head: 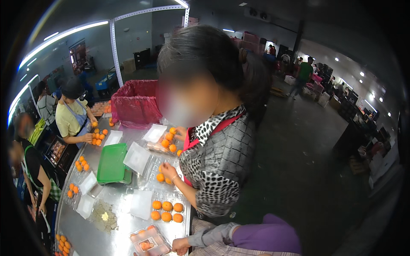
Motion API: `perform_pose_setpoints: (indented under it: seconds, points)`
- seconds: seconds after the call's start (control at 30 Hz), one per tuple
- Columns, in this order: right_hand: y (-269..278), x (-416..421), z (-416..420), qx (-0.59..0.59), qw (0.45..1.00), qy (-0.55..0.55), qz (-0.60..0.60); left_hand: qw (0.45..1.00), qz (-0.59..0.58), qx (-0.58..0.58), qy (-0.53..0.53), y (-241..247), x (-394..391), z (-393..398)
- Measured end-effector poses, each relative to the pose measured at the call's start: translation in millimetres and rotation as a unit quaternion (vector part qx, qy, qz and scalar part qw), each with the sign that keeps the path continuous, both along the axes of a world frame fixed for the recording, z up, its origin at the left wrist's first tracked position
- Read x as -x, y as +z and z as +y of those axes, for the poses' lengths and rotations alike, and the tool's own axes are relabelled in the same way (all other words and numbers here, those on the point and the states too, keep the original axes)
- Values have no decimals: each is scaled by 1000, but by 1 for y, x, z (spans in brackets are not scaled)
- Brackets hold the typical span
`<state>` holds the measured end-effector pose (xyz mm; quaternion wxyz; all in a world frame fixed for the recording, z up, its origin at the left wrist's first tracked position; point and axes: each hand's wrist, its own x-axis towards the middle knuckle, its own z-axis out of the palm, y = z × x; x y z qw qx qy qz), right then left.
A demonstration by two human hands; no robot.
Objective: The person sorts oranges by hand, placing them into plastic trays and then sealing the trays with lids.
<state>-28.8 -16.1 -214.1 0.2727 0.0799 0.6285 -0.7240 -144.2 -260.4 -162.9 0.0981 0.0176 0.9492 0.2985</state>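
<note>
My right hand [180,246], below a grey cuff and purple sleeve, has its fingers curled at the right edge of a closed clear plastic clamshell [150,241]. Orange citrus fruit shows inside, and the lid bears a printed label. Of my left hand [145,254], only fingertips show at the bottom rim, by the clamshell's lower side; the rest is cut off. Just beyond stands an open clamshell holding several oranges [167,206] in two rows. A white pad [141,204] lies in its lid.
Close on my right, a co-worker [221,166] reaches over open clamshells. The metal table [121,220] carries a green plastic tray [112,163], a wet patch with a pale scrap [105,216], and a crate lined with red plastic [136,104]. Other people stand across the table.
</note>
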Motion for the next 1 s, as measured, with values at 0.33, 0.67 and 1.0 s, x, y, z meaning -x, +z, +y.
perform_pose_setpoints:
  seconds: [0.33, 0.67, 1.0]
  points:
    - [-65, 18, 49, 122, 935, -285, -171, 979, -170, 29, -110, 90, -63, 52]
    - [9, 19, 9, 167, 971, -95, -140, 933, 270, -19, -238, 69, -64, 66]
    - [18, 16, 10, 79, 970, -133, -190, 947, 231, -18, -223, 61, -59, 67]
